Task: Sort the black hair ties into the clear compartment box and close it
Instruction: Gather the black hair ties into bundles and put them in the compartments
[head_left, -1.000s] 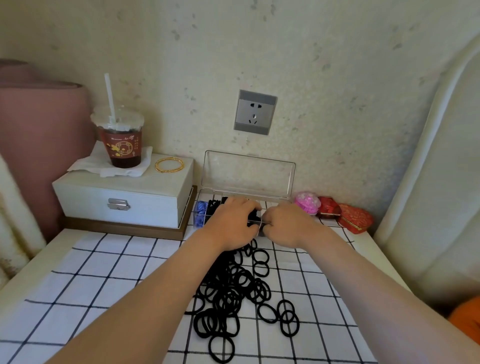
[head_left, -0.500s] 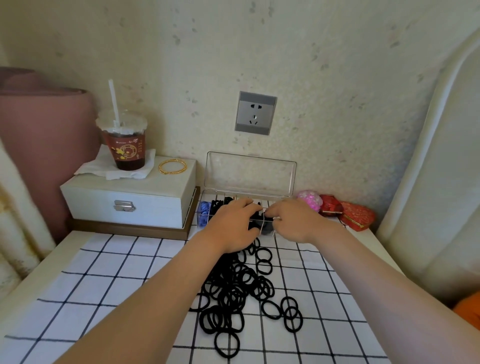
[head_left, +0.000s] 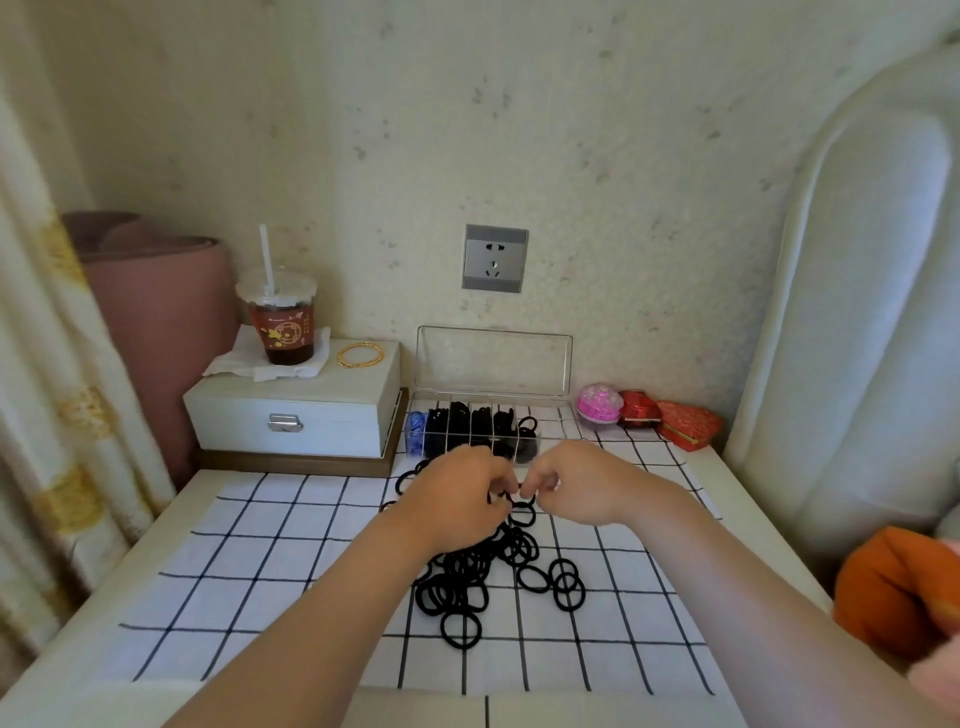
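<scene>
Sorting looks partly done. A left hand (head_left: 457, 499) and, to its right, a right hand (head_left: 576, 483) meet with fingers curled. Each seems to pinch a tie from the loose pile of black hair ties (head_left: 457, 569) beneath them. Just behind, the clear compartment box (head_left: 558, 409) already holds ties in several compartments. Its lid (head_left: 493, 364) stands open, so closing remains.

A black-gridded white cloth (head_left: 260, 545) covers the tabletop. From left: patterned curtain (head_left: 47, 415), iced drink (head_left: 280, 332) on a white case (head_left: 311, 415), wall socket (head_left: 494, 258), small pink and red pouches (head_left: 688, 423).
</scene>
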